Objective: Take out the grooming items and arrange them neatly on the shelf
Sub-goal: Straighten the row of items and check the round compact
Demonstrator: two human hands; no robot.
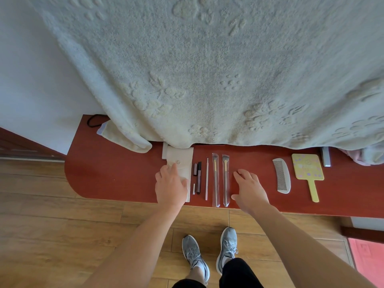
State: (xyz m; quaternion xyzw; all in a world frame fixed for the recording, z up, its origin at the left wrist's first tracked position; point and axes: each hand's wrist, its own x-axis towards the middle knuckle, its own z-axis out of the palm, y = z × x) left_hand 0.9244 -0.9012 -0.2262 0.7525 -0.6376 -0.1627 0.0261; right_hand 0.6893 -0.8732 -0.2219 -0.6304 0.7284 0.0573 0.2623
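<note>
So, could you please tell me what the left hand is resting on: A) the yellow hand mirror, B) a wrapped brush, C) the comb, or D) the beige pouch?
D: the left hand rests on the beige pouch, while the comb and yellow hand mirror lie well off to its right.

A pale embossed blanket [207,69] is hung beyond the left hand [171,183] and right hand [250,187]. A folded cream cloth [126,138] and a black loop [92,121] are noted up-left of the left hand. Grey sneakers [227,246] are seen on wood flooring [52,225] below both hands. A grey bar [326,156] is noted far right of the right hand.
</note>
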